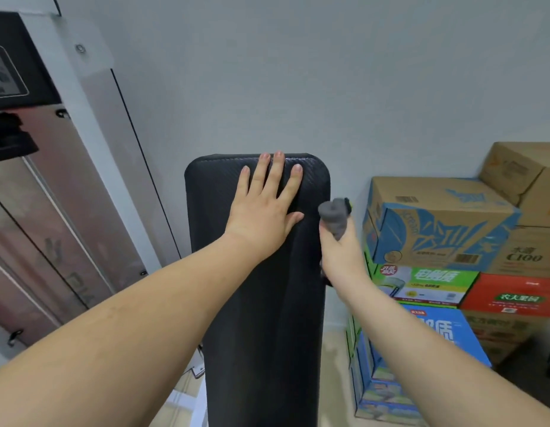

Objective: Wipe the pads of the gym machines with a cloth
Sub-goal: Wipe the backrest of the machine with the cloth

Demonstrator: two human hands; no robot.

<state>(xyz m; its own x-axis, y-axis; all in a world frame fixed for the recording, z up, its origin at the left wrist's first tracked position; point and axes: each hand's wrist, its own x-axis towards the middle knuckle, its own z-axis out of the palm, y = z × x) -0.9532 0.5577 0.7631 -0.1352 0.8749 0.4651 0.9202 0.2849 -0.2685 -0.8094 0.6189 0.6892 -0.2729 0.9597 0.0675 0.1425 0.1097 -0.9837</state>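
My left hand [261,208] lies open and flat near twelve o'clock on the firm black pad [255,272]; my right hand [338,251] at three o'clock grips the soft, light grey cloth [334,215], bunched, beside the pad's edge

Even, soft light — slight blur, edges bowed.

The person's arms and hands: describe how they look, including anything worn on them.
Both arms are bare from the frame's edge to the wrist: no sleeves show, and no watch, bracelet or gloves. The left hand has no rings and short, unpainted nails. The right hand is also ungloved, with no ring visible; its nails are hidden.
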